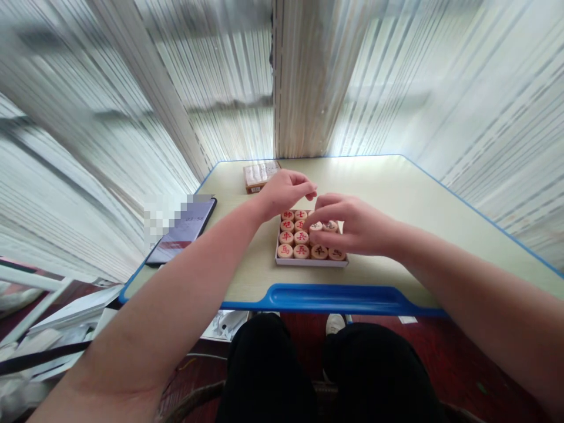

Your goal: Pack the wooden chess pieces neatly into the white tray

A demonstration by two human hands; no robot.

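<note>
A shallow white box (312, 264) on the table holds rows of round wooden Chinese chess pieces, with red characters on the left and dark ones on the right. My right hand (352, 224) reaches over the box's right side, thumb and index finger on either side of a dark-marked Chinese chess piece (316, 225). It hides several pieces beneath it. Above the box's far edge hangs my left hand (288, 189), its fingers curled and tips close together; whether anything small is between them is hidden. A red-marked piece (285, 251) lies in the near left corner.
Behind my left hand stands a small printed box (261, 175). A tablet (183, 232) lies at the table's left edge. The pale table (396, 188) has a blue rim and a blue tray groove (335, 295) along its near edge. Striped curtains (317, 76) hang around the far side.
</note>
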